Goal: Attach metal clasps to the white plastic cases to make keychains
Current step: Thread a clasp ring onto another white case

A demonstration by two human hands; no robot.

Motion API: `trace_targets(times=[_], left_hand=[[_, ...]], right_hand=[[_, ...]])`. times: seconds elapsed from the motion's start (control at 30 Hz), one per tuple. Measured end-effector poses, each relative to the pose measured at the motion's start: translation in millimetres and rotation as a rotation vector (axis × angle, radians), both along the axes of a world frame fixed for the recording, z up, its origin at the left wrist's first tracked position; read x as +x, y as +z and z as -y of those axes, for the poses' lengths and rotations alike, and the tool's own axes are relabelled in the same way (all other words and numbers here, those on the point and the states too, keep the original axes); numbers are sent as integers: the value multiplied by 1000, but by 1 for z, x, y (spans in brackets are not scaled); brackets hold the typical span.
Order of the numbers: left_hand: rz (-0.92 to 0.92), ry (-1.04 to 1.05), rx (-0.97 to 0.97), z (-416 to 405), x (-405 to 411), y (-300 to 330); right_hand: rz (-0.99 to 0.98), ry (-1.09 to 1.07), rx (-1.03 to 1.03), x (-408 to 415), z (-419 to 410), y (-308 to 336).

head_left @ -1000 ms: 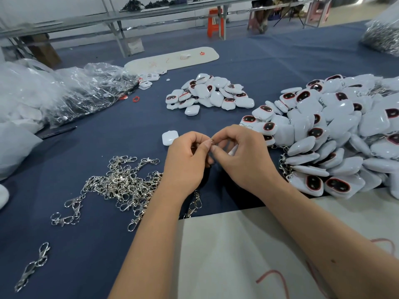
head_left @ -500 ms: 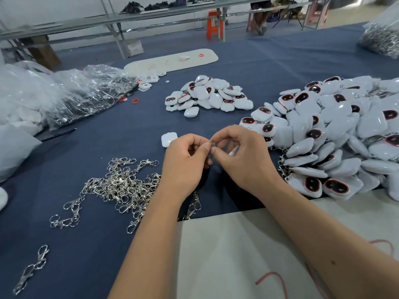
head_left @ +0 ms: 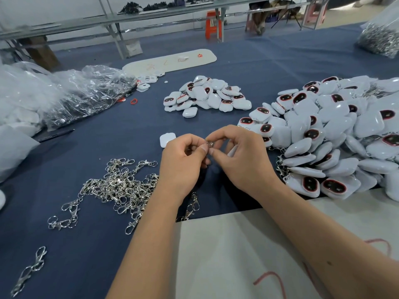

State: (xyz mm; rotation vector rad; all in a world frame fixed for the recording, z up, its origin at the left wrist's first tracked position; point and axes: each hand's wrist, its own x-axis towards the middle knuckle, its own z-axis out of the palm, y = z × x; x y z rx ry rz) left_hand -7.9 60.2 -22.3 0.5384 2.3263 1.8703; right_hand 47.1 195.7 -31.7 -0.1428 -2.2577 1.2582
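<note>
Above the table [head_left: 108,244], beside the big case pile [head_left: 336,134], the left hand [head_left: 183,162] and right hand [head_left: 239,160] pinch one metal clasp [head_left: 209,144]; a white case [head_left: 232,150] sits under the right fingers. Best to keep the ring steady and thread slowly.

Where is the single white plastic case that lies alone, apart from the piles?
In the head view, the single white plastic case lies on the blue cloth just beyond the left hand, nearer than the small pile of white cases.
</note>
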Motion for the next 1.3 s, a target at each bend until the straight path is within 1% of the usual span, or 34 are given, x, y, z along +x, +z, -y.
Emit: trace_targets(times=[0.23,0.43,0.63,0.77,0.9,1.0,1.13,1.3], left_hand=[[6,30,21,-1,1,2],[51,35,44,-2,1,0],[30,57,54,-1,0,-3],[-21,56,24,-2,0,-4],[-53,46,43,-1,0,-4],[-87,41,28,-1,0,-4],[-203,46,-42,-1,2,-2],[-291,46,-58,-1,2,0]], right_hand=[[-11,12,-18,1,0,1],[-16,25,-93,2,0,0],[-5,42,-84,0,2,-1],[9,-7,-90,0,1,-1],[38,5,-74,0,2,1],[26,8,-106,2,1,4],[38,-2,-142,0,-2,3],[51,1,-142,-2,-3,0]])
